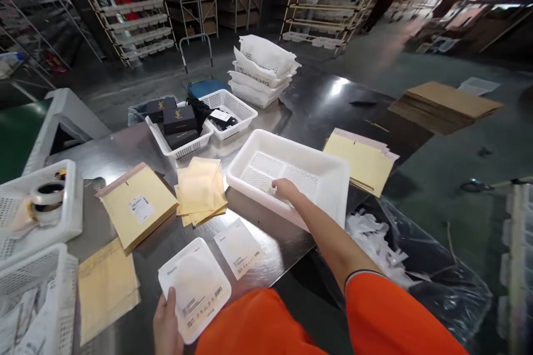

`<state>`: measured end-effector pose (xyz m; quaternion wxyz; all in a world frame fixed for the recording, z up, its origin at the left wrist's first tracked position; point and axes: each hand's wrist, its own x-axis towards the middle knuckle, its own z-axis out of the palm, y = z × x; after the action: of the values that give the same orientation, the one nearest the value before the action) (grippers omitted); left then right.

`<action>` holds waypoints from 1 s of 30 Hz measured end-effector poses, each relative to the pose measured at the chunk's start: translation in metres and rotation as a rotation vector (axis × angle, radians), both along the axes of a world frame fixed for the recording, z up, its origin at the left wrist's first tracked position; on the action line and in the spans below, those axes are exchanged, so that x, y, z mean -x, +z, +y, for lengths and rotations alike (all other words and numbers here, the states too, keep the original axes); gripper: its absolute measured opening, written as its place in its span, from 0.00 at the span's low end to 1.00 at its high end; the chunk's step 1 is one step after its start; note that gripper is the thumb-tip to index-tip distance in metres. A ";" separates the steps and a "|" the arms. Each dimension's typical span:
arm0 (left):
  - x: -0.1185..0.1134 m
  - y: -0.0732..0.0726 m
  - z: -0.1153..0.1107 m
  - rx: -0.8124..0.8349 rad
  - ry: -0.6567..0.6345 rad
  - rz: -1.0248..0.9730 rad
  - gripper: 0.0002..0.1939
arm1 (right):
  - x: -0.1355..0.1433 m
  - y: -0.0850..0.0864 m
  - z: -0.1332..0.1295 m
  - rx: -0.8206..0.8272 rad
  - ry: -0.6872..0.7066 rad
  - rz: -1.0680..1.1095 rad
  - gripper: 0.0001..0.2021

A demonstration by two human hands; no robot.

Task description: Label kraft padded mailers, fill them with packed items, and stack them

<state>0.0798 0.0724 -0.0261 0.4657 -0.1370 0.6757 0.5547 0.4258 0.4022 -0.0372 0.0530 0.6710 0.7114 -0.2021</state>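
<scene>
At the near edge of the metal table, my left hand (167, 323) grips a white rounded package (195, 288) with small print, thumb on top. A second, flatter white package (239, 248) lies just to its right. My right hand (285, 188) reaches into a large white basket (339, 180); its fingers are bent together around something small and pale that I cannot make out. Left of the basket lies a pile of small yellow envelopes (200, 186), beside a stack of larger yellow mailers (139, 205) with a label on top.
Black boxes (179, 120) fill a white basket at the back. Stacked baskets (264, 69) stand behind. More mailers (362, 161) lie right. Tape rolls (48, 194) sit in a left basket. A bag of white scraps (378, 244) is below right. People stand near shelves.
</scene>
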 end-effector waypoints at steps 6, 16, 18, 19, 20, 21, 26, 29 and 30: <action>0.002 0.009 -0.009 -0.084 0.081 0.019 0.02 | -0.026 0.048 -0.012 -0.120 -0.020 0.156 0.05; -0.015 -0.002 0.000 -0.292 0.051 0.067 0.21 | 0.168 0.055 -0.166 0.125 0.036 1.077 0.11; -0.017 -0.003 -0.002 -0.313 0.026 0.091 0.26 | 0.209 0.041 -0.209 0.165 0.069 1.013 0.05; -0.017 -0.004 -0.004 -0.318 0.018 0.109 0.27 | 0.221 0.036 -0.224 0.155 0.080 0.976 0.02; -0.017 -0.004 -0.006 -0.317 0.016 0.126 0.28 | 0.228 0.033 -0.235 0.136 0.085 0.947 0.02; -0.016 -0.005 -0.008 -0.312 0.020 0.140 0.28 | 0.231 0.030 -0.243 0.113 0.088 0.920 0.03; -0.014 -0.007 -0.015 -0.322 0.023 0.174 0.28 | 0.225 0.025 -0.247 -0.034 0.040 0.694 0.15; -0.012 -0.007 -0.015 -0.334 -0.058 0.234 0.27 | 0.224 0.017 -0.242 0.130 0.017 0.636 0.15; -0.010 -0.007 -0.014 -0.327 -0.082 0.271 0.26 | 0.224 0.014 -0.240 0.150 0.028 0.618 0.13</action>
<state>0.0898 0.0588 -0.0334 0.4090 0.0437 0.6382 0.6508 0.2014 0.1623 -0.0235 -0.1137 0.5623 0.6862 -0.4473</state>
